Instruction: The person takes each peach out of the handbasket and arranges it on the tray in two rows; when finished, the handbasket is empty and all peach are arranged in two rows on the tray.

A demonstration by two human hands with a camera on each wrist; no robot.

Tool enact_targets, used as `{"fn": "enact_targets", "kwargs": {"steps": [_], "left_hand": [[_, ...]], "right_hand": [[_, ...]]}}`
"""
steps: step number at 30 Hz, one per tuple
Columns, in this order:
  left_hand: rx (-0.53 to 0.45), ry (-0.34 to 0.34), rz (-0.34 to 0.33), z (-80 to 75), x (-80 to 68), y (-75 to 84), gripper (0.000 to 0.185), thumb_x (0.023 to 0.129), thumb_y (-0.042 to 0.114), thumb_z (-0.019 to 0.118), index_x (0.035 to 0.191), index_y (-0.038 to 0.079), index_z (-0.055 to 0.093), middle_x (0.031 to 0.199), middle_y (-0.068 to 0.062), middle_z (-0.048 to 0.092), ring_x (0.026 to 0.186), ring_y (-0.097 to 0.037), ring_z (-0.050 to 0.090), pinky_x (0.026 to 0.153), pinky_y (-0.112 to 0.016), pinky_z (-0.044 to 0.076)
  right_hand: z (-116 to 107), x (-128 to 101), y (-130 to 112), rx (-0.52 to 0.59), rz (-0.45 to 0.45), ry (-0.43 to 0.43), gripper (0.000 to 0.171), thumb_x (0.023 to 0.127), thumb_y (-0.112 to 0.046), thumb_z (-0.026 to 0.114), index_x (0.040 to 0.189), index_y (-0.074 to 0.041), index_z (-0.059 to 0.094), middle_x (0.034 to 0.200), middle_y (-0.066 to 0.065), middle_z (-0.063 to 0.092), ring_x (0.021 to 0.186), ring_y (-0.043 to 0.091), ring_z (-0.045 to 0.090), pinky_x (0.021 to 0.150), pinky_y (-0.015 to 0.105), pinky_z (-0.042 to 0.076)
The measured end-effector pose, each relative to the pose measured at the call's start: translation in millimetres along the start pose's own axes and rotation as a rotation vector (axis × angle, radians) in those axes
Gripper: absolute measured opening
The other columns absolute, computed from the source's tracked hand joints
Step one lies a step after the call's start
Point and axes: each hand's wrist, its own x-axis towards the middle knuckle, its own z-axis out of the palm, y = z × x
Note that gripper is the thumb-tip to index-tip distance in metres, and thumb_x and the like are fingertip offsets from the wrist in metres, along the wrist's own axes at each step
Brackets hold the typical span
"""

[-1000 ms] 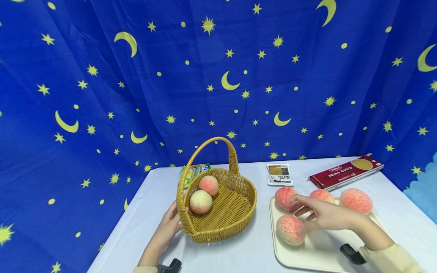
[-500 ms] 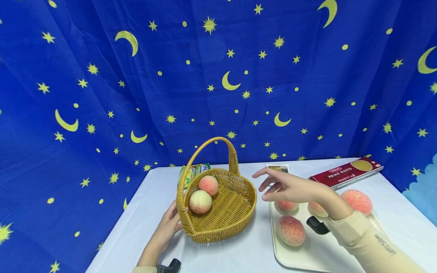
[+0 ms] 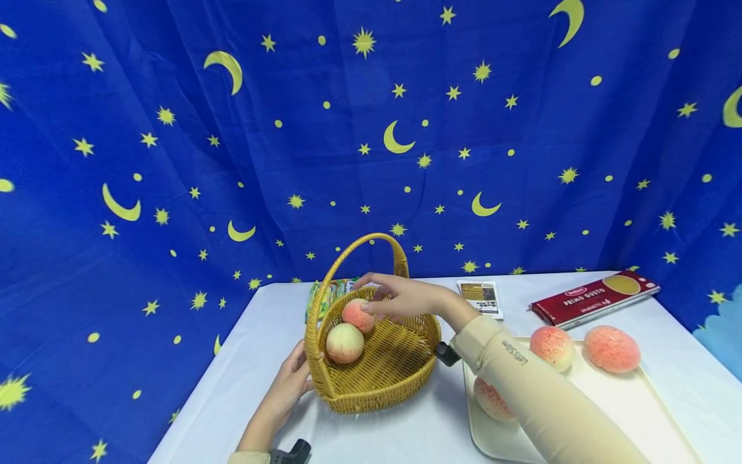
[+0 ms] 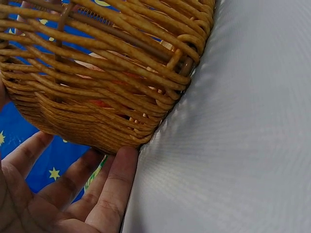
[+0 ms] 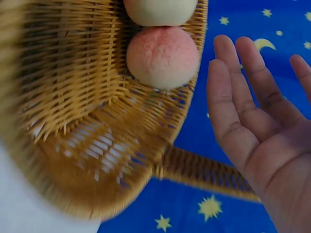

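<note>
Your right hand (image 3: 400, 298) hovers open and empty, fingers straight, just right of the pink peach (image 3: 357, 315) at the basket's (image 3: 400, 380) far-left side; left hand (image 3: 290, 385) braces the near-left wall.

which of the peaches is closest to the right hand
The pinker fuzzy peach at the back of the yellow wicker basket, just under the right hand; the paler peach lies nearer the person.

The left hand (image 3: 286, 386) lies low at the near left, palm turned right, fingers (image 4: 116, 179) straight and spread. The right arm, in a beige sleeve (image 3: 539, 399), stretches from the near right toward the far left; the right hand (image 3: 400, 298) hangs open, fingers (image 5: 233, 107) straight, holding nothing.
</note>
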Motion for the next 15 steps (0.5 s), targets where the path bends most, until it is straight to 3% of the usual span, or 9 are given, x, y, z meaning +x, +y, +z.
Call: {"fn": "enact_targets", "kwargs": {"steps": [5, 10, 15], "left_hand": [[0.005, 0.001, -0.003, -0.2, -0.4, 0.3, 0.065, 0.109, 0.041, 0.060, 0.166, 0.019, 0.038, 0.173, -0.025, 0.034, 0.152, -0.047, 0.047, 0.104, -0.049, 0.062], [0.005, 0.000, 0.000, -0.5, 0.5, -1.0, 0.067, 0.108, 0.044, 0.061, 0.167, 0.021, 0.038, 0.173, -0.025, 0.034, 0.151, -0.046, 0.048, 0.104, -0.049, 0.062], [-0.002, -0.004, 0.009, -1.5, 0.1, -2.0, 0.067, 0.107, 0.044, 0.063, 0.166, 0.021, 0.039, 0.173, -0.025, 0.035, 0.152, -0.046, 0.047, 0.105, -0.050, 0.062]], "right_hand": [[11.3, 30.4, -0.6, 0.082, 0.080, -0.040, 0.049, 0.110, -0.038, 0.061, 0.157, -0.031, 0.047, 0.141, 0.020, 0.067, 0.121, 0.038, 0.072, 0.089, 0.042, 0.065], [22.1, 46.5, -2.8, 0.148, 0.209, -0.104, 0.058, 0.108, -0.045, 0.064, 0.161, -0.036, 0.043, 0.139, 0.017, 0.066, 0.118, 0.036, 0.074, 0.098, 0.053, 0.064], [27.7, 55.3, -6.1, 0.191, 0.295, -0.099, 0.056, 0.104, -0.049, 0.068, 0.156, -0.038, 0.050, 0.141, 0.014, 0.064, 0.114, 0.036, 0.074, 0.109, 0.060, 0.057]]}}
